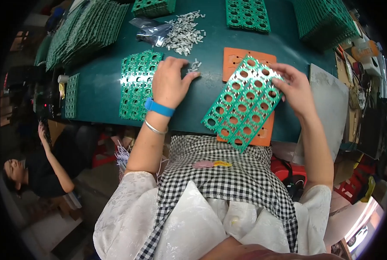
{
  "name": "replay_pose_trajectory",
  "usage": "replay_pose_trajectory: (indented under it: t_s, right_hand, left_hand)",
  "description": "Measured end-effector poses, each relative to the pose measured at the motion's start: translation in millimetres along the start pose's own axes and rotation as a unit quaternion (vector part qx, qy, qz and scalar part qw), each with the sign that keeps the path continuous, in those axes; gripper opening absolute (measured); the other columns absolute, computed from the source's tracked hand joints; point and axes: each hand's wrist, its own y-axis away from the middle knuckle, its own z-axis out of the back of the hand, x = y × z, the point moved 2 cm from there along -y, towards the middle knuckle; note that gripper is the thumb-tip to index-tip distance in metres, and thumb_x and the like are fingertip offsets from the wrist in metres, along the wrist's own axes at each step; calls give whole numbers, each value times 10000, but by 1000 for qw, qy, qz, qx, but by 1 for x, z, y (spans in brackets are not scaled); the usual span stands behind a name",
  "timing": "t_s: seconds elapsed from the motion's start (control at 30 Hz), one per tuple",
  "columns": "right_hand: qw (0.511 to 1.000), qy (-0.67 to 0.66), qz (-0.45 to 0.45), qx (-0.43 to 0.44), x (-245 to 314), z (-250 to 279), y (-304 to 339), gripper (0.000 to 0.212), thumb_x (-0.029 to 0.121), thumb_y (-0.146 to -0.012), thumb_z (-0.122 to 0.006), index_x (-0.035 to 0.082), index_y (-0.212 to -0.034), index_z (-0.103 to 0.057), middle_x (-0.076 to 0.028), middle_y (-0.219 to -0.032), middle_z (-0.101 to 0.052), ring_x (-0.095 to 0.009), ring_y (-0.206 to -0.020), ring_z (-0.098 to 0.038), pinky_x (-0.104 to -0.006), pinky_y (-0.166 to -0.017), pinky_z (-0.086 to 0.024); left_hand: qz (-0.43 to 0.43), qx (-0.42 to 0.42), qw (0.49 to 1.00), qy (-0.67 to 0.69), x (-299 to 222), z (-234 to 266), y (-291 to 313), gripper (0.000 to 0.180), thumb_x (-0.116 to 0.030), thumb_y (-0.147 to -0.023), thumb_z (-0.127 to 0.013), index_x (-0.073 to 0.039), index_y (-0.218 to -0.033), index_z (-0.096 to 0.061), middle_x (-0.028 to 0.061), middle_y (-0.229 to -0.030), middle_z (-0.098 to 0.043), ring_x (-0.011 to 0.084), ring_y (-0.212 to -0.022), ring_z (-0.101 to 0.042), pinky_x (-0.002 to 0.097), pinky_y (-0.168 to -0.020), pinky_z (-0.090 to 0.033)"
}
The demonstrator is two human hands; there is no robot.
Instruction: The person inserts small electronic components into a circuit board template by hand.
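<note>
Panel [246,102], green, round-holed, slants over flat orange plate [231,56]; my right hand [294,86] grips its right edge. My left hand [169,82], thumb near small white pieces [194,66]: cannot tell if grasping.

The tilted green perforated sheet [253,107] covered the middle of the flat orange boarding [265,133], so whether this was one board or two could not be told; the left hand [167,82] hid part of the green perforated panel [138,84] beside it; the top edge cut off the tall green stack [323,21] at right; the small white tubular pieces [182,37] were too tiny to count.
</note>
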Motion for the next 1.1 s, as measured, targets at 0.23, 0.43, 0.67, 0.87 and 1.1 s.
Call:
replay_pose_trajectory:
  t_s: [0.23, 0.43, 0.67, 0.87, 1.1]
  right_hand:
    - [971, 199, 132, 8, 7, -8, -55, 280, 64, -851, -685, 69, -1131, -705, -109, -1027, -709, -257, -962, -679, -368, -862, -525]
    - [877, 391, 274, -55, 16, -20, -44, 292, 104, -817, -719, 122, -1108, -725, -75, -994, -621, -282, -1030, -599, -400, -846, -502]
    - [839, 433, 313, -102, 10, -31, -36, 378, 83, -798, -720, 109, -1174, -686, -67, -1132, -601, -276, -1117, -560, -396, -906, -470]
    - [868, 363, 337, 33, 8, -42, -41, 437, 54, -819, -683, 40, -1250, -606, -100, -1372, -525, -289, -1366, -425, -487, -1191, -280]
    - [795, 451, 404, 34, -1, -36, -50, 442, 130, -889, -629, 62, -1313, -523, -101, -1451, -479, -292, -1416, -364, -489, -1198, -257]
  left_hand:
    - [13, 66, 998, 0, 7, -19, -10, 181, -155, -777, -769, -46, -857, -648, 107, -845, -614, 318, -831, -592, 429, -731, -496]
    - [61, 51, 994, 76, -1, -12, -12, 120, -79, -809, -733, -22, -820, -628, 122, -831, -645, 298, -773, -627, 395, -683, -496]
    - [153, 47, 932, 324, -13, -10, -10, 89, -54, -881, -704, 2, -945, -678, 52, -759, -686, 84, -673, -624, 230, -606, -501]
    - [169, 144, 864, 452, -29, -12, -6, 177, -48, -923, -657, 6, -1087, -695, 14, -847, -680, 52, -716, -604, 204, -634, -504]
    - [195, 225, 764, 572, -55, -26, 8, 205, -5, -940, -616, 34, -1137, -658, 67, -1003, -702, 126, -896, -678, 235, -732, -562]
